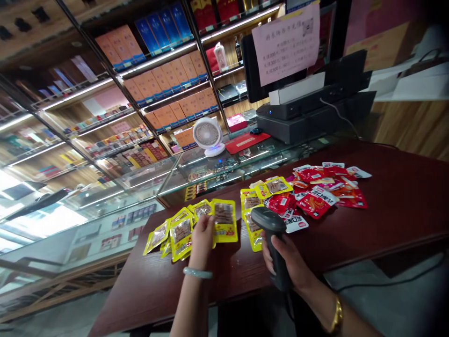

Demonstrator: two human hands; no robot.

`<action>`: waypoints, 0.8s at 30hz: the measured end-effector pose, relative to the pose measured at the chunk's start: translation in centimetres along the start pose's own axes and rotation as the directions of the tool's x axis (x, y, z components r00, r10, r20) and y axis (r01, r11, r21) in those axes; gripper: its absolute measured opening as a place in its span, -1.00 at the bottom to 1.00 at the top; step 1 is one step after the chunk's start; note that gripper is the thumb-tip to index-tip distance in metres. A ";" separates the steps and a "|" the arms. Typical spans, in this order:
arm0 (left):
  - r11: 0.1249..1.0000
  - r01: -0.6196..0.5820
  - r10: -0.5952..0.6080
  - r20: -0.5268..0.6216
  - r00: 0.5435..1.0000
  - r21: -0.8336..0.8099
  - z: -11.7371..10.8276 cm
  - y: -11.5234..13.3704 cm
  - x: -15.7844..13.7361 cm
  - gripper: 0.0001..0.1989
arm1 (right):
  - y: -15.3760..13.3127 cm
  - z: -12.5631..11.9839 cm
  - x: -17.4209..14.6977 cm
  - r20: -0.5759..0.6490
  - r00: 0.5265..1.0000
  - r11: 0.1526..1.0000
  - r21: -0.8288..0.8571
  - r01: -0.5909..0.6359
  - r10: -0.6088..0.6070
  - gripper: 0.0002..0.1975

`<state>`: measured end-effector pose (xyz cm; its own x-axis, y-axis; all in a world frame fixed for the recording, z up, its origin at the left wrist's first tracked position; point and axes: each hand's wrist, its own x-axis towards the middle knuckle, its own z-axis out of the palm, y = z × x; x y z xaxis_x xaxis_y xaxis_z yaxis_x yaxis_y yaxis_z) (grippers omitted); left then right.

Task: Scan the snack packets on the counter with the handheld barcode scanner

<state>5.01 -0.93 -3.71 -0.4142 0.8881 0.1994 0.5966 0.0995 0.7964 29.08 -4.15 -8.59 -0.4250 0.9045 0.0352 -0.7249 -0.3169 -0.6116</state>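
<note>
My left hand [203, 229] pinches the left edge of a yellow snack packet [225, 220], whose clear window faces me. Left of it lies a heap of similar yellow packets [181, 232] on the dark red table [396, 206]. My right hand [286, 255] is wrapped round the handle of a black barcode scanner [269, 222], its head up and a cable running down. Behind the scanner are a few more yellow packets [251, 201], partly hidden by it. A pile of red and white snack packets [317, 201] spreads to their right.
Beyond the table stands a glass display counter [171, 175]. On it are a small white fan [208, 135], a red mat [247, 142] and a black cash register [308, 112] with a pink paper sign [287, 42]. Shelves of boxed goods [164, 77] line the wall.
</note>
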 end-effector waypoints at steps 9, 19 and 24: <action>0.804 -0.187 0.236 -0.015 0.972 0.565 1.6 3.6 1.0 -0.72 | -0.1 0.3 -0.1 -0.032 0.999 1.000 -0.008 0.016 -0.016 -0.66; 0.835 -0.195 -0.035 0.403 0.915 0.515 8.1 4.1 1.6 -0.54 | -1.1 -0.3 0.2 -0.094 0.994 0.991 0.121 0.064 -0.052 -0.64; 0.907 -0.159 0.021 0.334 0.942 0.390 8.0 2.8 1.0 -0.68 | -1.3 -0.3 0.3 -0.084 0.996 0.987 0.153 0.050 -0.037 -0.64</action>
<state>11.81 3.85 -5.83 -0.1481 0.9889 0.0139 0.8748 0.1244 0.4682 30.02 -3.36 -8.06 -0.3509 0.9364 -0.0084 -0.8196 -0.3114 -0.4810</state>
